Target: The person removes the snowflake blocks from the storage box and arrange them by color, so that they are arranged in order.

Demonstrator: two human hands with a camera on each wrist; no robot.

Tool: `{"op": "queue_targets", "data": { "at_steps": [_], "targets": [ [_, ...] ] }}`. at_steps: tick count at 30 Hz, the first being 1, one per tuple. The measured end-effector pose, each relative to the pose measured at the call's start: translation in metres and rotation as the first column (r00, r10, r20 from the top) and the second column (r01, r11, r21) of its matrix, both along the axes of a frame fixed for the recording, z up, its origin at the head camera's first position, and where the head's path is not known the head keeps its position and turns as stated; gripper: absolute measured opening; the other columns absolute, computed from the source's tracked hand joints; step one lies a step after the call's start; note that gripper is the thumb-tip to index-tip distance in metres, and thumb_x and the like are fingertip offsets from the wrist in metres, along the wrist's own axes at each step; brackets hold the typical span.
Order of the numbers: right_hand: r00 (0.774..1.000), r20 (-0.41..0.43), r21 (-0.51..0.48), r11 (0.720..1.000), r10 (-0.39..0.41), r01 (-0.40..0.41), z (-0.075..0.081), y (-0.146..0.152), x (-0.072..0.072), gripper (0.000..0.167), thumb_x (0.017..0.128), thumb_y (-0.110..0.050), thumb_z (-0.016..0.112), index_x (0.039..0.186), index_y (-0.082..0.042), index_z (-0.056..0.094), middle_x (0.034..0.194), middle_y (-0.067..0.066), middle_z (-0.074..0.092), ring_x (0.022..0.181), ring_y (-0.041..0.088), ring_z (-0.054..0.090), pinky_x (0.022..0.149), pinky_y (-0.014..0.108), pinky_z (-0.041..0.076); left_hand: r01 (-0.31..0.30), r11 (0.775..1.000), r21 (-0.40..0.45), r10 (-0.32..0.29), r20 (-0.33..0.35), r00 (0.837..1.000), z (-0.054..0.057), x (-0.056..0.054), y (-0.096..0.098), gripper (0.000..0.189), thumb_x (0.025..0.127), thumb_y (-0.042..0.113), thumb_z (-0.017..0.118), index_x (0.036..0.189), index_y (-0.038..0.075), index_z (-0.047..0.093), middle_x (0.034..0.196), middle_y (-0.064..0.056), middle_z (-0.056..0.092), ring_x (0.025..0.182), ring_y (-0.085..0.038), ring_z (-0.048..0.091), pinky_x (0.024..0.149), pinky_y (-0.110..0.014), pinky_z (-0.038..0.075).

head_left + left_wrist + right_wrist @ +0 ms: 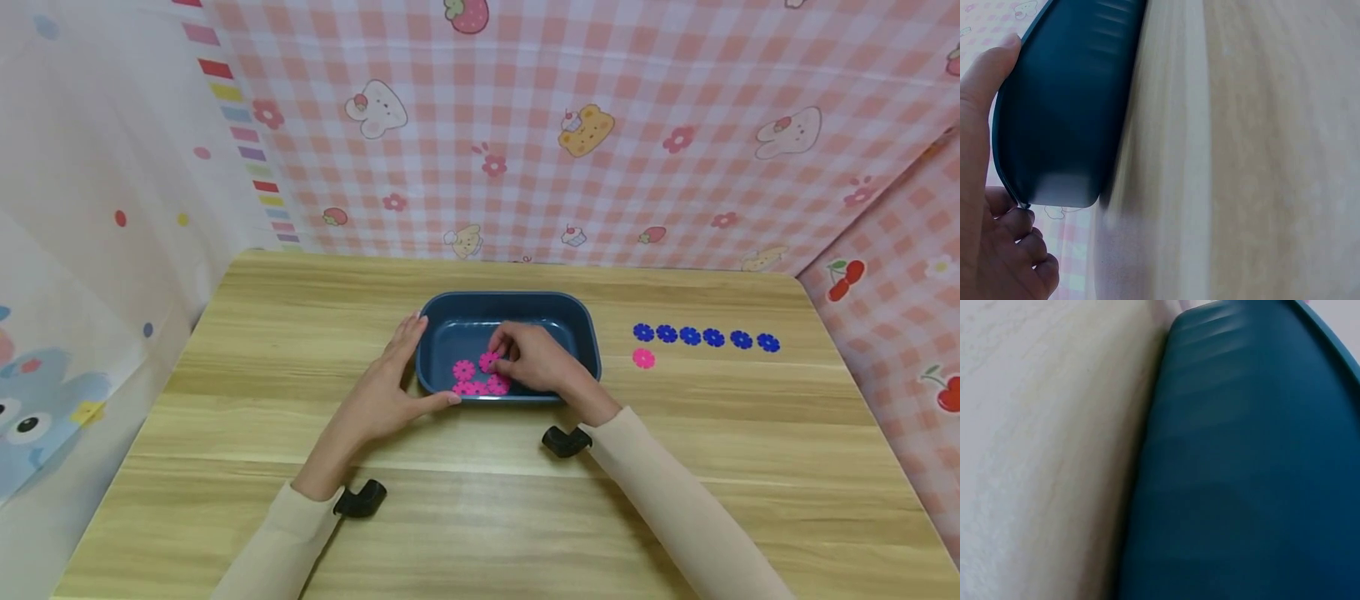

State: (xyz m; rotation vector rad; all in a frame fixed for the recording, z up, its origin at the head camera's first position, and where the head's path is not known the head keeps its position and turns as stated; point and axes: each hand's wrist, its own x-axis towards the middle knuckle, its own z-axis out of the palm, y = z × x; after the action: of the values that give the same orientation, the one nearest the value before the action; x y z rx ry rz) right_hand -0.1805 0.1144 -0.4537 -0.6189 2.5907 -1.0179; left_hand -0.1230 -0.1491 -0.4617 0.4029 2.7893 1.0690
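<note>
A dark blue tray point(585, 342) stands on the wooden table, with several pink flower-shaped discs point(463, 370) lying in its near left part. My left hand point(382, 396) holds the tray's near left corner, thumb on the near rim and fingers along the left end. In the left wrist view, the thumb point(997, 62) and fingers meet the tray's rim point(997, 144). Inside the tray, my right hand point(532, 358) pinches a pink flower-shaped disc point(488, 362) between thumb and index finger. The right wrist view shows only the tray's outer wall point(1229, 462) and the table, not the fingers.
Right of the tray, several blue flower-shaped discs point(690, 336) lie in a row. One pink disc point(643, 358) sits just below the row's left end. A pink checked cloth point(525, 200) hangs behind the table point(480, 517). Black wrist mounts point(360, 500) sit at both cuffs.
</note>
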Motion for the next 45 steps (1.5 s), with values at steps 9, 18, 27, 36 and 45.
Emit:
{"op": "queue_targets", "data": {
  "at_steps": [9,18,27,36,45],
  "targets": [
    [0.998,-0.041,-0.114,0.993,-0.046,0.041,0.002,0.002,-0.001,0.012,0.098,-0.013,0.07,0.11,-0.012,0.071,0.091,0.002,0.07,0.076,0.013,0.061,0.067,0.026,0.052,-0.005,1.0,-0.004,0.005,-0.001,1.0,0.001,0.0,-0.002,0.12,0.074,0.08,0.072,0.165,0.037,0.006,0.174,0.009,0.004,0.162,-0.016,0.005,0.127,-0.057,0.024],
    [0.986,-0.026,-0.288,0.946,-0.163,0.149,0.006,0.008,0.002,0.006,0.097,-0.022,0.073,0.102,-0.021,0.076,0.09,-0.001,0.075,0.077,0.02,0.067,0.066,0.03,0.057,-0.002,1.0,-0.027,0.002,-0.01,1.0,0.002,0.0,-0.001,0.121,0.072,0.087,0.066,0.165,0.037,0.006,0.175,0.008,0.004,0.162,-0.015,0.005,0.127,-0.057,0.025],
    [0.956,0.04,-0.453,0.847,-0.292,0.278,0.011,0.018,0.002,0.017,0.095,-0.032,0.075,0.107,-0.019,0.076,0.093,0.013,0.075,0.078,0.034,0.067,0.07,0.049,0.062,0.008,1.0,-0.015,-0.009,-0.035,0.999,-0.002,0.001,0.003,0.119,0.075,0.077,0.073,0.166,0.034,0.009,0.175,0.006,0.007,0.162,-0.016,0.006,0.126,-0.057,0.026],
    [0.946,0.018,-0.446,0.845,-0.323,0.297,0.016,0.038,0.003,0.024,0.096,-0.034,0.074,0.111,-0.015,0.075,0.099,0.017,0.074,0.087,0.042,0.067,0.07,0.036,0.062,0.002,1.0,-0.015,-0.003,-0.037,0.999,-0.003,0.001,0.003,0.118,0.075,0.077,0.074,0.165,0.036,0.009,0.175,0.008,0.007,0.162,-0.015,0.007,0.126,-0.057,0.026],
    [0.931,-0.022,-0.437,0.841,-0.363,0.318,0.028,0.063,0.01,0.023,0.097,-0.03,0.073,0.112,-0.012,0.075,0.098,0.021,0.073,0.08,0.031,0.067,0.064,0.031,0.059,0.001,1.0,-0.025,-0.002,-0.036,0.999,-0.001,0.001,0.0,0.12,0.074,0.081,0.071,0.165,0.035,0.008,0.175,0.005,0.006,0.162,-0.016,0.007,0.126,-0.057,0.026]
  ]
}}
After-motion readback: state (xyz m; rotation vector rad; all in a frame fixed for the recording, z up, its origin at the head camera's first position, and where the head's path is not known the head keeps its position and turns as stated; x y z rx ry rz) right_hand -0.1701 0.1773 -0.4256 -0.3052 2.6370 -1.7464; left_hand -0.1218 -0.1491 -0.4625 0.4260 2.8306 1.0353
